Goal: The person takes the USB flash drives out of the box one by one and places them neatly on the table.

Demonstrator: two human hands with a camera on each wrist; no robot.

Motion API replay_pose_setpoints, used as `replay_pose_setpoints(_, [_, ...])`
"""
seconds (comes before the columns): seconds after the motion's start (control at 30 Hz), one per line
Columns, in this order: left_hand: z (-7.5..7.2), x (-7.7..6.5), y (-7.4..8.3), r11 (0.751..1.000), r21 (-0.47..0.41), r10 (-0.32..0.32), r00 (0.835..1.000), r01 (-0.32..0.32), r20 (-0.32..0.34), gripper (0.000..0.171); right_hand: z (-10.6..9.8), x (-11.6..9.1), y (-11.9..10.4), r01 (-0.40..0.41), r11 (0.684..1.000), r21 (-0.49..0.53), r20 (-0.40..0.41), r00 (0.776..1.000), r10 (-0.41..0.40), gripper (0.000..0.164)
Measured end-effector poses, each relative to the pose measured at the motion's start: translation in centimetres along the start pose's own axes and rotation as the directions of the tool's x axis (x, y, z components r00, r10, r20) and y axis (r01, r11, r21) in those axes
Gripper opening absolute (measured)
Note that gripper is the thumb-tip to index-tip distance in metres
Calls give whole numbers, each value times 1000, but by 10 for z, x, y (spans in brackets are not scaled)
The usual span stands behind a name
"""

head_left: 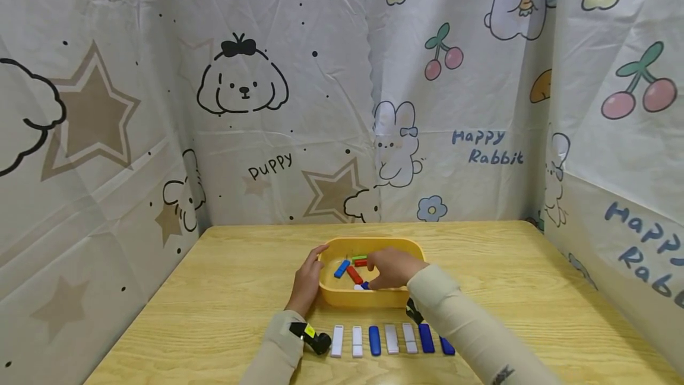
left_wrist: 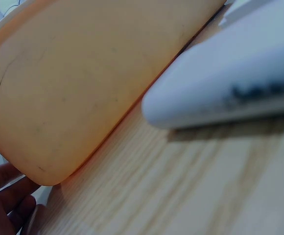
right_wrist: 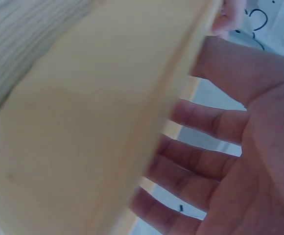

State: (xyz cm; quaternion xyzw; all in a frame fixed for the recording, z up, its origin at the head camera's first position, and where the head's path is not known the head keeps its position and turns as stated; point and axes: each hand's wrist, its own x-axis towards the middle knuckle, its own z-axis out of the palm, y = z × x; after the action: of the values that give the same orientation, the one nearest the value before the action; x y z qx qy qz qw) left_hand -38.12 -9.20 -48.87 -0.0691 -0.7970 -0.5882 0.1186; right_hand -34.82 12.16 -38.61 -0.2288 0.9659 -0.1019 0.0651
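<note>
A yellow plastic tub (head_left: 352,298) stands on the table. My left hand (head_left: 307,281) grips its left end, fingers wrapping the corner in the left wrist view. My right hand (head_left: 394,267) reaches over the near rim into the tub, with a gap between thumb and forefinger; its fingertips are hidden behind the wall in the right wrist view. Close to the thumb tip lie a dark blue piece (head_left: 366,285) and a white piece (head_left: 357,287). Small stick-shaped pieces also lie inside: a blue one (head_left: 342,269), a red one (head_left: 354,274), another red one (head_left: 360,262) and a green one (head_left: 360,258).
In front of the tub, several white and blue sticks lie in a row, from a white stick (head_left: 337,341) to a dark blue stick (head_left: 447,346) partly covered by the right sleeve (head_left: 459,314). Printed curtains (head_left: 299,135) hang around the wooden table (head_left: 240,278).
</note>
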Motion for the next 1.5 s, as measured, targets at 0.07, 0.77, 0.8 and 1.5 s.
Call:
replay_pose_setpoints(0.07, [0,0,0,1000,2,3,1000,-3,1,42,3,4,0,-12,1000,-1,0,1000,12,35])
replay_pose_setpoints(0.77, [-1,1,-2,1000,3,16,1000,-16,-9,41,22,19,5,-56,997,-55,26,998,57,29])
replay_pose_setpoints(0.8, [-1,1,-2,1000,3,16,1000,-16,-9,41,22,20,5,-61,997,-50,28,998,62,28])
replay_pose_setpoints(1.5, [0,1,-4,1000,9,17,1000,-17,-10,41,32,26,14,-14,1000,21,9,1000,14,20])
